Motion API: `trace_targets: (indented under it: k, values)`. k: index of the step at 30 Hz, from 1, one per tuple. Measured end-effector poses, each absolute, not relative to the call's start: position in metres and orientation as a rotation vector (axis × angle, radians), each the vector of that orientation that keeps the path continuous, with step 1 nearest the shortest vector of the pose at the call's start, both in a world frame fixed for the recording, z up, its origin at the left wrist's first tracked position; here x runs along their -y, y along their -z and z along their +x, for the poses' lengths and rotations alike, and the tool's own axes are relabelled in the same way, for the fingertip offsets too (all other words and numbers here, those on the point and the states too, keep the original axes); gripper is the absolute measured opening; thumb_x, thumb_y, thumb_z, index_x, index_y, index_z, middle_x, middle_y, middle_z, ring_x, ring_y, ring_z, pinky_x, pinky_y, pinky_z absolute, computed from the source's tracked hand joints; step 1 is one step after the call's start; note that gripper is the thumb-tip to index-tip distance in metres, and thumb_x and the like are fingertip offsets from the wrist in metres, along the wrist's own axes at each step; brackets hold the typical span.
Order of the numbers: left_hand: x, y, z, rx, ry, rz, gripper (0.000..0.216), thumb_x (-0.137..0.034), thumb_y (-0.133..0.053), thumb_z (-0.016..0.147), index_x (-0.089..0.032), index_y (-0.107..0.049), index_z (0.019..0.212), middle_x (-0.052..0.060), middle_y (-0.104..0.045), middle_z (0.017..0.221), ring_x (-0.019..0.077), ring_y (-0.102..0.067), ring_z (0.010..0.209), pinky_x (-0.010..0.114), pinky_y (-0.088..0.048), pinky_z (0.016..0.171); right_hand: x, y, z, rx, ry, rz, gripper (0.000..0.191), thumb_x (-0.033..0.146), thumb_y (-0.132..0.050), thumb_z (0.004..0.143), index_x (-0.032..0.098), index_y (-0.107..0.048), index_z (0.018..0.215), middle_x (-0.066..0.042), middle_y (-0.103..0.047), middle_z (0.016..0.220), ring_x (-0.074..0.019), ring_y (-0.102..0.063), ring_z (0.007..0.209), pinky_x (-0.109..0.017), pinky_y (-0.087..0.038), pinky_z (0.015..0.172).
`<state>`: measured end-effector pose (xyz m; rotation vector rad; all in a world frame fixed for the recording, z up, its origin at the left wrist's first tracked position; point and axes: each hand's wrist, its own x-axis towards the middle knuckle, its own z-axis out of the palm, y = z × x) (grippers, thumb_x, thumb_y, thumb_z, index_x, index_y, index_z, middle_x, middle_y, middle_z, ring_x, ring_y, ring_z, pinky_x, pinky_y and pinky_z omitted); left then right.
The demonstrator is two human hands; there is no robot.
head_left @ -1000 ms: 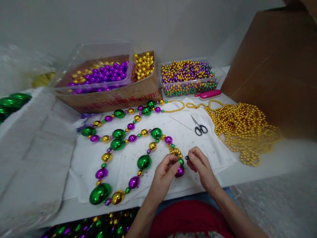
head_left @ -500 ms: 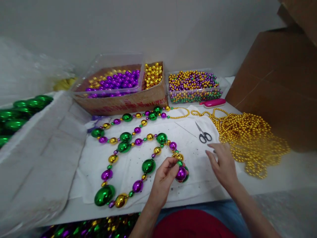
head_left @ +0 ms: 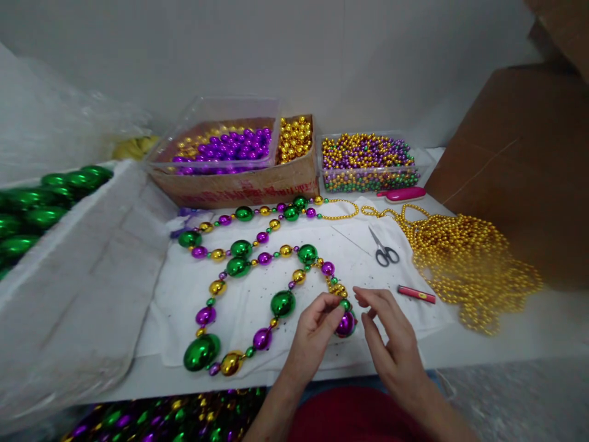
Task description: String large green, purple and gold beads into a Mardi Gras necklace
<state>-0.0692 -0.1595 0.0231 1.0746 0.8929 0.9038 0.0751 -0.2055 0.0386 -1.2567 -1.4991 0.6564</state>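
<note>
A garland of shiny green, purple and gold beads winds in loops over the white cloth. My left hand pinches the string of beads near its right end, by a small green bead. A large purple bead hangs just beside those fingertips. My right hand is close by on the right, thumb and fingers apart, with nothing visible between them. Right of it a red lighter lies on the cloth. Farther back are black-handled scissors and a thin needle.
A pile of gold bead strands covers the right side. Behind stand a cardboard box of purple and gold beads, a clear tub of small mixed beads and a pink tool. A container of green balls borders the left.
My right hand has moved left, from beside the gold strands towards my left hand. The red lighter now shows on the cloth. My left hand keeps its pinch on the garland.
</note>
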Motion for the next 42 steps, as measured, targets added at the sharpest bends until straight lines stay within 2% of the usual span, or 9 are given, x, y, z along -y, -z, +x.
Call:
trace_targets:
  k: [8,12,16,22,28,32,36,39,42]
  values:
    - [0.162,-0.025,-0.069,-0.860,-1.056,1.133,0.027,-0.028,-0.062,0.082,-0.019,-0.065,0.107,0.007,-0.060,0.119,0.0224,-0.052,0.114,0.033,-0.038,0.101,0.185,0.005,0.068,1.502,-0.972,-1.295,0.062,0.019,-0.063,0.079,0.025,-0.036,0.134,-0.008,-0.047,0.134,-0.0254,-0.043,0.122,-0.044,-0.033,0.103]
    - [0.164,-0.047,-0.085,-0.869,-1.066,1.202,0.031,-0.028,-0.064,0.080,-0.020,-0.065,0.109,0.008,-0.059,0.124,0.0239,-0.049,0.120,0.036,-0.036,0.104,0.162,-0.016,0.079,1.519,-0.951,-1.318,0.041,0.013,-0.052,0.081,0.022,-0.049,0.121,-0.007,-0.061,0.113,-0.0238,-0.056,0.099,-0.038,-0.044,0.085]
    - [0.157,-0.076,-0.116,-1.103,-1.046,1.327,0.021,-0.031,-0.058,0.085,-0.019,-0.068,0.098,0.007,-0.068,0.100,0.0210,-0.061,0.097,0.034,-0.045,0.092,0.143,-0.062,0.097,1.638,-0.959,-1.222,0.014,0.020,-0.050,0.086,0.021,-0.059,0.096,-0.004,-0.063,0.089,-0.0201,-0.057,0.081,-0.031,-0.043,0.068]
    - [0.133,-0.076,-0.129,-0.943,-0.889,1.543,0.056,-0.026,-0.072,0.073,-0.026,-0.053,0.126,0.007,-0.051,0.134,0.0232,-0.044,0.124,0.041,-0.030,0.108,0.114,-0.107,0.105,1.625,-1.068,-1.074,0.019,0.031,-0.065,0.080,0.023,-0.064,0.098,-0.003,-0.064,0.085,-0.0202,-0.060,0.078,-0.031,-0.047,0.066]
    - [0.115,-0.063,-0.101,-0.933,-1.120,1.450,0.063,-0.027,-0.075,0.069,-0.021,-0.049,0.126,0.012,-0.051,0.131,0.0253,-0.048,0.119,0.042,-0.037,0.101,0.104,-0.145,0.099,1.557,-1.166,-0.978,0.024,0.026,-0.075,0.071,0.025,-0.067,0.093,-0.003,-0.068,0.086,-0.0221,-0.064,0.078,-0.035,-0.052,0.065]
    - [0.099,-0.081,-0.102,-0.928,-1.095,1.559,0.023,-0.034,-0.063,0.079,-0.016,-0.062,0.094,0.006,-0.064,0.095,0.0175,-0.059,0.087,0.032,-0.046,0.079,0.105,-0.181,0.092,1.488,-1.037,-0.917,0.027,0.015,-0.078,0.066,0.026,-0.069,0.089,-0.002,-0.069,0.082,-0.0193,-0.064,0.073,-0.034,-0.053,0.064]
    - [0.094,-0.109,-0.139,-0.972,-1.123,1.516,0.014,-0.027,-0.067,0.074,-0.018,-0.058,0.079,-0.001,-0.057,0.074,0.0119,-0.056,0.071,0.026,-0.044,0.068,0.101,-0.215,0.087,1.344,-0.893,-0.909,0.013,0.011,-0.072,0.074,0.022,-0.070,0.082,-0.004,-0.068,0.081,-0.0164,-0.064,0.071,-0.035,-0.053,0.069]
    - [0.108,-0.123,-0.164,-0.819,-0.849,1.352,0.029,-0.024,-0.071,0.068,-0.020,-0.059,0.094,-0.001,-0.059,0.078,0.0121,-0.058,0.064,0.025,-0.044,0.058,0.096,-0.225,0.082,1.333,-0.946,-0.852,0.015,0.012,-0.075,0.071,0.020,-0.070,0.082,-0.002,-0.067,0.076,-0.0152,-0.063,0.067,-0.036,-0.051,0.066]
    - [0.132,-0.131,-0.186,-0.795,-0.511,1.365,0.022,-0.027,-0.073,0.066,-0.019,-0.064,0.084,0.002,-0.061,0.072,0.0131,-0.056,0.058,0.026,-0.042,0.052,0.088,-0.219,0.080,1.409,-1.012,-0.821,0.021,0.015,-0.079,0.065,0.019,-0.070,0.084,0.000,-0.066,0.073,-0.0132,-0.060,0.062,-0.032,-0.049,0.058]
